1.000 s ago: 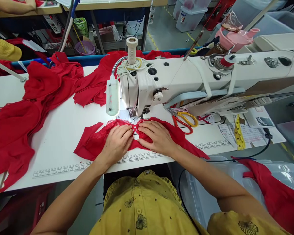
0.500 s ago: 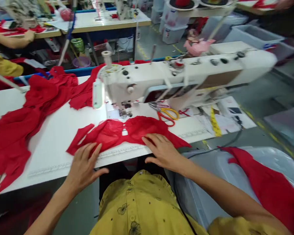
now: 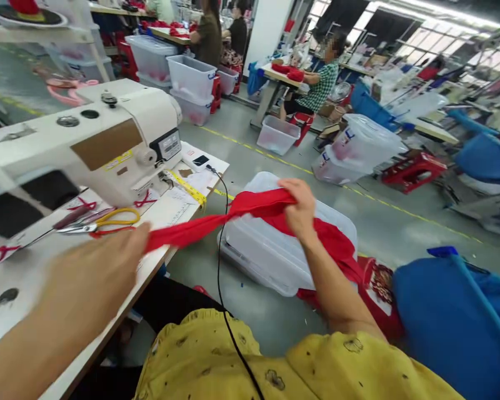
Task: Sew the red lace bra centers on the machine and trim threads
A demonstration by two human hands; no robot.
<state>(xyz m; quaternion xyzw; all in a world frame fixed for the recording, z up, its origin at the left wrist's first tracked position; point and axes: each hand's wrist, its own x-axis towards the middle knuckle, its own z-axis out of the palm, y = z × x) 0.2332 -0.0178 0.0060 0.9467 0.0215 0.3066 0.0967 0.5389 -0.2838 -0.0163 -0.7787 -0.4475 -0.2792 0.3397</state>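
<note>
"So, starting at the left, what is there?"

"A white sewing machine point(image 3: 116, 130) on the table point(image 3: 152, 262), with scissors point(image 3: 95, 226) lying in front of it. One handle is yellow."

"And the left hand?"

"The left hand point(image 3: 95, 272) is over the table and badly blurred. It seems to be gripping one end of the red cloth point(image 3: 200, 229), though I can't make out how each finger lies."

"Where does the cloth go from there?"

"It stretches rightward in a narrow, twisted band, off the table's edge and out above the floor. A yellow tape measure point(image 3: 187, 189) lies beyond it on the table, and a black cable point(image 3: 219, 266) runs down over the yellow shirt point(image 3: 200, 344)."

"Then the right hand?"

"The right hand point(image 3: 300, 208) is closed firmly on the cloth's wider part, raised above a translucent bin point(image 3: 270, 255). More red fabric point(image 3: 337, 244) drapes over that bin."

"Anything further right?"

"Farther back, a person in a checked top point(image 3: 323, 83) sits at another table, and a big blue container point(image 3: 445, 311) stands nearest the right edge."
</note>
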